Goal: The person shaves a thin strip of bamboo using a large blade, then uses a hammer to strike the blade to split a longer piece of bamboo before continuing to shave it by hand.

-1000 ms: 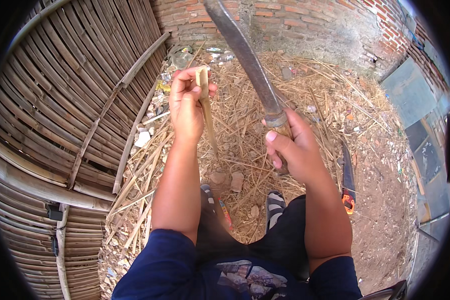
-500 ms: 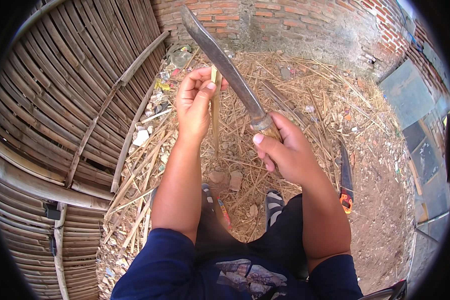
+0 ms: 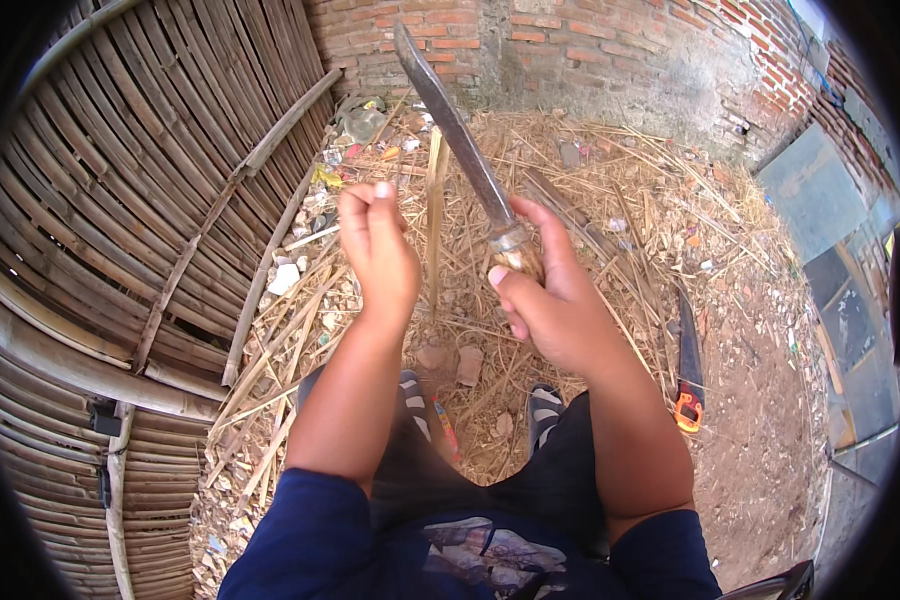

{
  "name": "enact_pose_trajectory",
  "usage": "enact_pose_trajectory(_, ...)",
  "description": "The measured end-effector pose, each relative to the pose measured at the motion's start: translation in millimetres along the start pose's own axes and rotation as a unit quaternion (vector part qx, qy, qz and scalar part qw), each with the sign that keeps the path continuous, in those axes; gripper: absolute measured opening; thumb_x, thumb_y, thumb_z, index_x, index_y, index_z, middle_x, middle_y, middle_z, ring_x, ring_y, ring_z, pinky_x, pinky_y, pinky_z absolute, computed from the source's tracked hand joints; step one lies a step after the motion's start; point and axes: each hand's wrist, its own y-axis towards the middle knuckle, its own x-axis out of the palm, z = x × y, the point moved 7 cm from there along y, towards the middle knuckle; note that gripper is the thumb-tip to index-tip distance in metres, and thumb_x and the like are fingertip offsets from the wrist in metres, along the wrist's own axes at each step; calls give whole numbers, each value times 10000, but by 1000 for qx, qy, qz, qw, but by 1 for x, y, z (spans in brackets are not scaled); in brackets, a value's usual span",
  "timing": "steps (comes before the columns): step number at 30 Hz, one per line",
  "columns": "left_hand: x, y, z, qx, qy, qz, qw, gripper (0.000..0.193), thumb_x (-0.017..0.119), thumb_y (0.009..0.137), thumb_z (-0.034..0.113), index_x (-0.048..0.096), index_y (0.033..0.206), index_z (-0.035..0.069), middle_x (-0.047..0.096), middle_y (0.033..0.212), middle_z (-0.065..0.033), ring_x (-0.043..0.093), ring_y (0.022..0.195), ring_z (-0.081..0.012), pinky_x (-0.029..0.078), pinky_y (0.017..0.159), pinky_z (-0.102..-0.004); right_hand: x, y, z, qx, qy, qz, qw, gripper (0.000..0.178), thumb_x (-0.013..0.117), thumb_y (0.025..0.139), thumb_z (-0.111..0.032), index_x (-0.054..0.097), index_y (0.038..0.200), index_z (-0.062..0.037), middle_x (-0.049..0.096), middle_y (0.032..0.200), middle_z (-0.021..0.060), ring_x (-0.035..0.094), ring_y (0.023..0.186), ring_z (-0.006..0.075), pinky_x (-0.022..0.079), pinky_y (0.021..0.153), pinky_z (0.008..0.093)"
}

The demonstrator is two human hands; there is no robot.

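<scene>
My right hand [image 3: 555, 295] is closed round the wooden handle of a machete [image 3: 462, 145]. Its long dark blade slants up and to the left. Beside the blade a split bamboo strip [image 3: 435, 210] stands nearly upright, its lower end down among the litter; whether it touches the blade I cannot tell. Just left of the strip, and apart from it, my left hand [image 3: 380, 250] is raised with thumb and fingers pinched together. Anything between those fingertips is too small to make out.
A saw [image 3: 688, 365] with an orange handle lies on the ground to the right. Bamboo slats form a wall [image 3: 150, 180] on the left, and a brick wall [image 3: 610, 60] closes the far side. Dry bamboo shavings [image 3: 530, 340] and stones litter the ground round my feet.
My left hand has let go of the bamboo strip and moved left and down from it. The machete has shifted slightly right and down at its tip, with my right hand still round the handle.
</scene>
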Motion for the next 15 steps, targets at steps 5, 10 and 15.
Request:
enact_pose_trajectory(5,22,-65,33,-187,15,-166,968,304,582,1015,333,605,1032,30,626,875,-27,576,768,-99,473,695,-240,23,0,0,-79,-28,-12,996,915,541,895,-128,-93,1544,-16,636,1036,208,656,856,289,513,797,399)
enact_pose_trajectory(10,20,-78,56,-267,4,-178,947,366,576,1024,330,616,1115,-22,672,966,-56,622,861,-109,503,786,-259,54,-11,-12,-211,-81,3,974,960,507,910,-109,-240,1506,-13,598,1192,301,644,1026,461,491,920,472)
enact_pose_trajectory(15,6,-71,60,-294,33,-203,933,370,519,1048,324,608,1168,-14,676,1001,-73,628,878,-121,504,778,-251,71,-13,-14,-195,-46,-37,979,982,527,927,-123,-268,1496,-26,595,1193,317,653,1011,455,495,919,481)
